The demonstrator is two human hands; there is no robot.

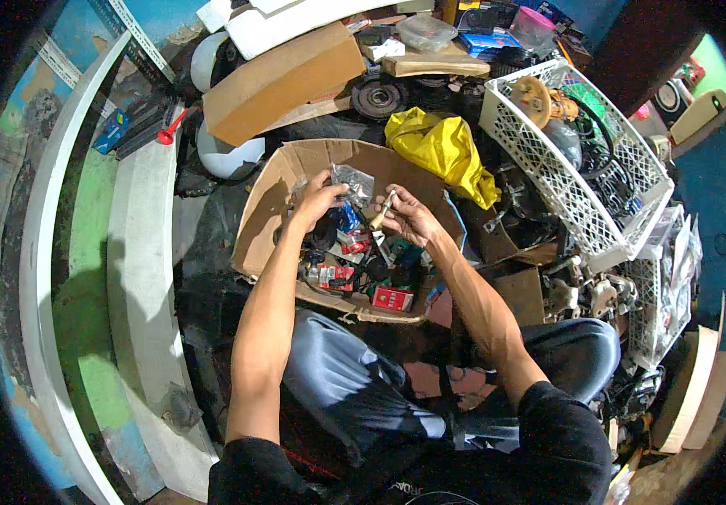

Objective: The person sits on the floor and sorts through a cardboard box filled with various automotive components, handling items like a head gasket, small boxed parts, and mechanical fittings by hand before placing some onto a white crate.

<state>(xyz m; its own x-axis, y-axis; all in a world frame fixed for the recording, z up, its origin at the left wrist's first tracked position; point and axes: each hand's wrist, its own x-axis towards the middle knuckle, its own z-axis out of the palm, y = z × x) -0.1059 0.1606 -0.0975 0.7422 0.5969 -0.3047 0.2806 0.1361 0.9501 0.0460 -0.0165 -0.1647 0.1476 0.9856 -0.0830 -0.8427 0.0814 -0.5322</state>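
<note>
My left hand [320, 201] pinches a small clear plastic bag [358, 183] with small metal-looking parts inside. To its right, my right hand [410, 216] holds a short tan cylindrical part [381, 216] with a pale, narrower end; its exact kind is unclear. Both hands are over an open cardboard box [266, 208] in front of my crossed legs. Inside the box lie small red cartons [393, 298], a blue packet [345, 218] and a jumble of dark parts and cables. My left forearm and the bag hide some of the contents.
Behind the box are a yellow sack [435, 151] and a long brown carton [284, 82]. A white plastic crate [581, 196] holding parts and hoses stands at right, near metal parts [590, 290]. A pale ledge [142, 284] runs along the left, with a red horn-shaped object [170, 129] near its far end.
</note>
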